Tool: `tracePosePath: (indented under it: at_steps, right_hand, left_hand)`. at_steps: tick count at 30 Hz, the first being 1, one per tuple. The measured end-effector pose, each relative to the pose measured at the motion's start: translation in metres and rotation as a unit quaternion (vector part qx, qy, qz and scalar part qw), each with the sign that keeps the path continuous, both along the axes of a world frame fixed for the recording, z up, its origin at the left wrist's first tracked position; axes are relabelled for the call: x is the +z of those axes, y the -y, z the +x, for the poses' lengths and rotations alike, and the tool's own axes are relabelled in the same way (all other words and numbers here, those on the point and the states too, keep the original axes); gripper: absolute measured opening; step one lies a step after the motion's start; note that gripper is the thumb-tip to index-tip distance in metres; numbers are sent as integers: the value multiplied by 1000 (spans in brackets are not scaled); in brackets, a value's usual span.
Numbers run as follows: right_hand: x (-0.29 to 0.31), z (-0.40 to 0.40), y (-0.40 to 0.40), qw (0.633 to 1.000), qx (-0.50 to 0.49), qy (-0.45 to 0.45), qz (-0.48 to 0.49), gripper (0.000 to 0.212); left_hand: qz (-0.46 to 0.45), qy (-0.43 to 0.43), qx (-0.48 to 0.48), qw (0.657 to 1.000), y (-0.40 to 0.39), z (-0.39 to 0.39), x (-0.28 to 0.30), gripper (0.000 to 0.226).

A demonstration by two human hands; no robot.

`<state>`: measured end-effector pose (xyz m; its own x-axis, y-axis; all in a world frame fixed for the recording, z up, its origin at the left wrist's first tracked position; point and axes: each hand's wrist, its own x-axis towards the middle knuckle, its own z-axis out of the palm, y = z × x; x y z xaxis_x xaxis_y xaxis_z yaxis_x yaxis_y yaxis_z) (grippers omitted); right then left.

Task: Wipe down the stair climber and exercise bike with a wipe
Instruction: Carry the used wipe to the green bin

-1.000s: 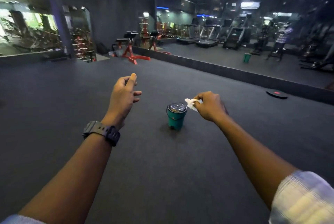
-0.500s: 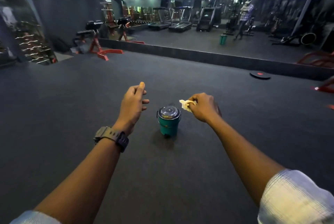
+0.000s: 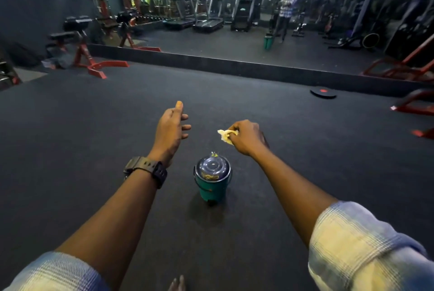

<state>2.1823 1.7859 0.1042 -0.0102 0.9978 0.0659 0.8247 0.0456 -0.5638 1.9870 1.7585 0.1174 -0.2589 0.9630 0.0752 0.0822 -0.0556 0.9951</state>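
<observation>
My right hand [image 3: 246,136] pinches a crumpled pale wipe [image 3: 224,135] between thumb and fingers, held out above the dark gym floor. My left hand [image 3: 170,129] hangs in the air to the left with relaxed, loosely curled fingers and holds nothing; a dark watch sits on its wrist. A green wipe tub [image 3: 212,179] with a clear domed lid stands on the floor between my forearms, below both hands. In the mirror ahead I see reflected treadmills and a climber-type machine [image 3: 244,8]; no exercise bike is clearly visible.
A mirror wall with a low dark ledge [image 3: 234,67] runs across ahead. Red-framed benches [image 3: 94,65] stand at the left and red frames [image 3: 413,102] at the right. A black disc [image 3: 323,92] lies near the ledge. Open floor surrounds the tub.
The view has moved closer to the tub, which now sits lower, nearer me. Both hands have risen past it. The wipe stays pinched in my right hand.
</observation>
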Motion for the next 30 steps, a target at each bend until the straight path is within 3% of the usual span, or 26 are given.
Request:
tracePosePath:
  at_steps: [14, 25, 30]
  right_hand:
    - [-68, -106, -228, 995, -19, 56, -80, 18]
    - [-136, -98, -388, 992, -14, 15, -123, 19]
    - [-156, -71, -451, 988, -19, 6, -155, 22]
  left_hand:
    - [-65, 11, -86, 994, -259, -92, -47, 41]
    - [-121, -31, -116, 985, -418, -84, -107, 36]
    - [-163, -44, -125, 978, -486, -53, -123, 47]
